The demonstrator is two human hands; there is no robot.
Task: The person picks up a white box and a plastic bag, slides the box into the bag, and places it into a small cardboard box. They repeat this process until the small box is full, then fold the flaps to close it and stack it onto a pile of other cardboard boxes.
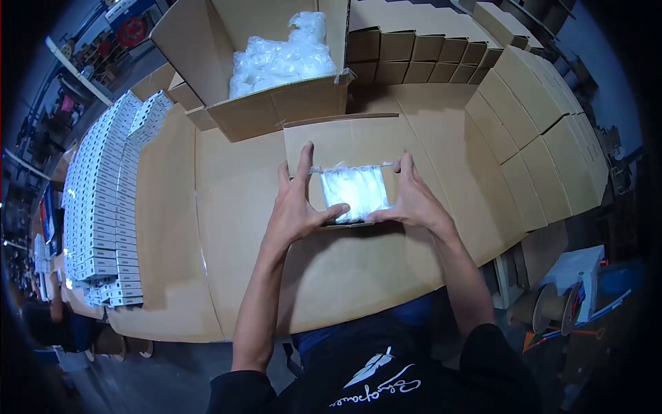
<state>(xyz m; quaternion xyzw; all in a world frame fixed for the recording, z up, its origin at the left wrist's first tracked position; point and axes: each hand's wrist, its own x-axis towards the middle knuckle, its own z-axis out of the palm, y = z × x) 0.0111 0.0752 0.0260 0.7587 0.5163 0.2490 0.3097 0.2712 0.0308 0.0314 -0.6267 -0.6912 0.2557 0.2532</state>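
A small open cardboard box (341,134) lies in front of me on the cardboard-covered table, its lid raised at the back. In it sits a shiny packet wrapped in clear plastic (355,190); what the plastic covers is too bright to make out. My left hand (300,203) grips the box's left side, thumb at the packet's lower left corner and index finger stretched toward the lid. On the other side my right hand (414,196) grips the box, thumb by the packet's lower right corner and fingers at the upper right. Some fingertips are hidden.
A large open carton (276,103) holding bubble wrap (283,58) stands at the back. White printed boxes (103,200) are stacked on the left. Brown cardboard boxes (545,138) line the right and back. A spool (552,308) stands beyond the right edge. Part of another person (55,317) shows at far left.
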